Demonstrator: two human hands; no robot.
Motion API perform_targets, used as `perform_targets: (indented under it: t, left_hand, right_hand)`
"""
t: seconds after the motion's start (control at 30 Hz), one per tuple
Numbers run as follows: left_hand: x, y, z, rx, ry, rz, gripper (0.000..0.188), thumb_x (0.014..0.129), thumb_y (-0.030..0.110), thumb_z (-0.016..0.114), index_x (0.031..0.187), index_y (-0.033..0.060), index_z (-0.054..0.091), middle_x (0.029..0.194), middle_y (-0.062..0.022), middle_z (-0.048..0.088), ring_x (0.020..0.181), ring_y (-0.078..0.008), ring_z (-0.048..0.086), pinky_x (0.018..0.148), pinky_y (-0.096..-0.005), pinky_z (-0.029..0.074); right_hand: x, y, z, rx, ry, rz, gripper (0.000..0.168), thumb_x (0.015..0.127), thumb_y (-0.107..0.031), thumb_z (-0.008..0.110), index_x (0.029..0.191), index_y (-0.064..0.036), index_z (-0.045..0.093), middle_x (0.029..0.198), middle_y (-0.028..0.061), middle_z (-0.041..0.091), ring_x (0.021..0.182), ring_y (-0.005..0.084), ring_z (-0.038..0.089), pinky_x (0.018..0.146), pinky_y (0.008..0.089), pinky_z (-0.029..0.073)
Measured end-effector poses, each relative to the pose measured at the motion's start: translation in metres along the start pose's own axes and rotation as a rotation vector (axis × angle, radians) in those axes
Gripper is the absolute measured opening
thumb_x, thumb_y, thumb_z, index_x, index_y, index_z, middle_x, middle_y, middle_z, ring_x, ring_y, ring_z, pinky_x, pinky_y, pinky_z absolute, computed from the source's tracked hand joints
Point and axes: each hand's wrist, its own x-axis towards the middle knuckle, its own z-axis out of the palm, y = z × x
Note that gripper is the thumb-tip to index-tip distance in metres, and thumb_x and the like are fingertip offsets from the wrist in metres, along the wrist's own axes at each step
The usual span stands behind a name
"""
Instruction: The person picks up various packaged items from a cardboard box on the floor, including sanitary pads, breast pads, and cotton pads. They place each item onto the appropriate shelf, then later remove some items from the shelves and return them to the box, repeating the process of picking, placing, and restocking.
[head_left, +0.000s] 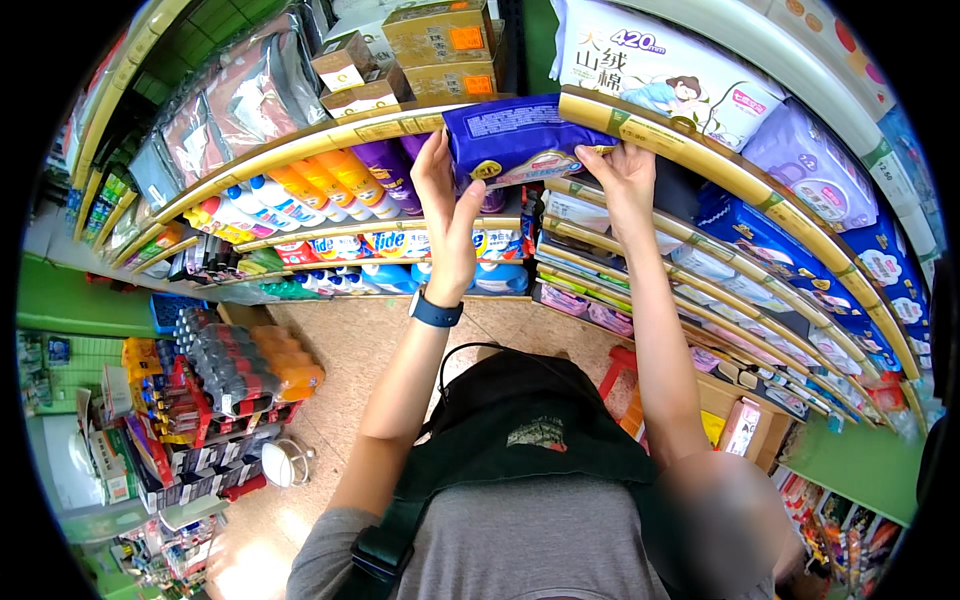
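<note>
A dark blue soft pack (517, 135), probably sanitary pads, is held level between my two hands in front of the shelving. My left hand (448, 214), with a blue-banded watch (436, 309) at the wrist, grips its left end. At the lower right corner of the pack, the fingers and thumb of my right hand (621, 176) pinch the wrapper. The far right end of the pack is hidden by a gold shelf edge (675, 142). Above that edge lies a large white pad pack (667, 79), with a lilac pack (814, 165) beside it.
Gold boxes (439, 41) and plastic-wrapped textiles (255, 82) fill the upper left shelf. Below stand orange spray cans (330, 180) and Tide packs (397, 241). Shrink-wrapped bottles (232, 360) are stacked on the left, near a white round stool (285, 463). A red stool (619, 367) stands beside me.
</note>
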Motion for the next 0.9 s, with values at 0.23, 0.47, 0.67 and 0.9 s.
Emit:
perform_targets:
  t: [0.23,0.47,0.67,0.9]
  left_hand:
    - [0.02,-0.008,0.007,-0.121,-0.057,-0.084,0.059,0.088,0.01,0.05,0.14,0.0038,0.024,0.142,-0.0178,0.03,0.136,-0.0264,0.026,0.111,-0.0368,0.018]
    - [0.029,-0.024,0.028,-0.249,-0.182,-0.17,0.058,0.087,0.01,0.049,0.139,0.0015,0.025,0.14,-0.0183,0.033,0.132,-0.0255,0.032,0.11,-0.0351,0.023]
    - [0.039,-0.035,0.046,-0.342,-0.244,-0.228,0.059,0.083,0.007,0.043,0.139,0.0003,0.025,0.138,-0.0177,0.034,0.131,-0.0249,0.034,0.107,-0.0326,0.026]
    - [0.034,-0.047,0.065,-0.329,-0.277,-0.345,0.062,0.083,0.01,0.044,0.141,0.0002,0.023,0.144,-0.0188,0.027,0.137,-0.0274,0.024,0.11,-0.0332,0.02]
  right_hand:
    - [-0.008,0.0,-0.003,-0.171,0.095,-0.14,0.063,0.079,0.01,0.065,0.13,-0.001,0.029,0.129,0.015,0.044,0.115,0.0211,0.047,0.095,0.032,0.043]
    - [-0.007,-0.01,-0.029,-0.245,0.217,-0.188,0.063,0.078,0.006,0.068,0.129,0.002,0.031,0.127,0.0167,0.045,0.118,0.022,0.045,0.104,0.0327,0.032]
    - [-0.014,-0.024,-0.035,-0.398,0.282,-0.227,0.061,0.081,0.002,0.067,0.13,0.001,0.03,0.13,0.018,0.043,0.12,0.0233,0.043,0.104,0.0331,0.03]
    - [-0.022,-0.032,-0.045,-0.497,0.37,-0.265,0.066,0.081,0.003,0.066,0.133,0.0,0.026,0.136,0.0177,0.038,0.126,0.0222,0.037,0.106,0.0306,0.026]
